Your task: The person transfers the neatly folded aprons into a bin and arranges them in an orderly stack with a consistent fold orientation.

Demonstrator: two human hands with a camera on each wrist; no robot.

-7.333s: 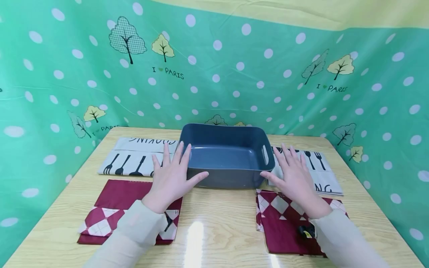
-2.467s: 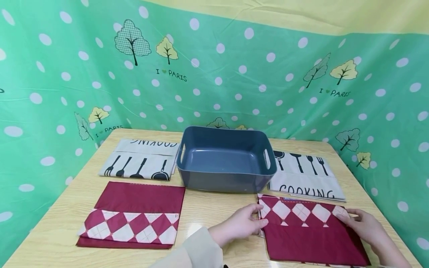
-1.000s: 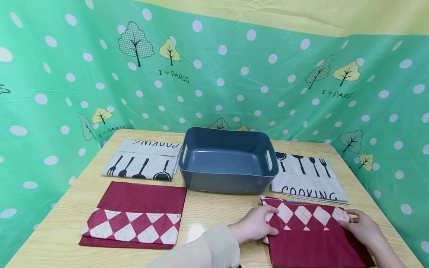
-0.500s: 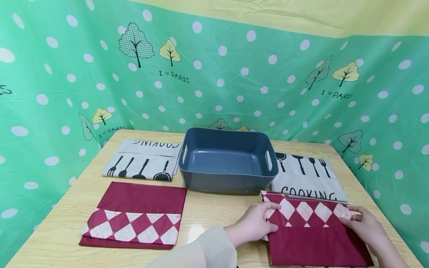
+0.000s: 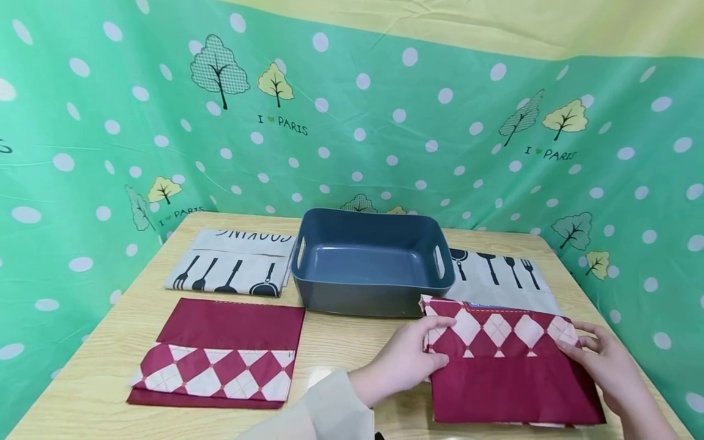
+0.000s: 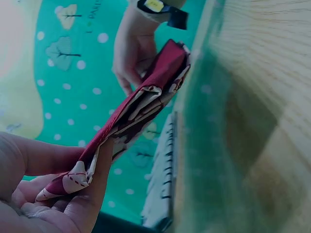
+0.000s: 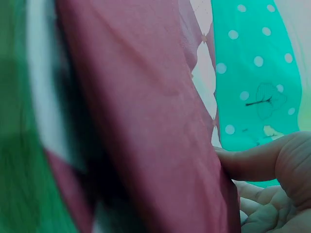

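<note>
Head view bright, glare on table [image 5: 352, 348]; left wrist view dimmer (top-left corner washed out); right wrist view blurs nearest cloth [image 7: 141, 107].

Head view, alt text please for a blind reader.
A person's left hand and right hand grip a folded maroon, diamond-patterned cloth by its sides. Farther back, a dark blue bin stands between two white utensil-print cloths; another maroon cloth lies at left.

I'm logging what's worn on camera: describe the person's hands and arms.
The left hand and the right hand are both ungloved. On the left is a pale beige sleeve with a wide cuff; on the right wrist, a black band with a small yellow label.
</note>
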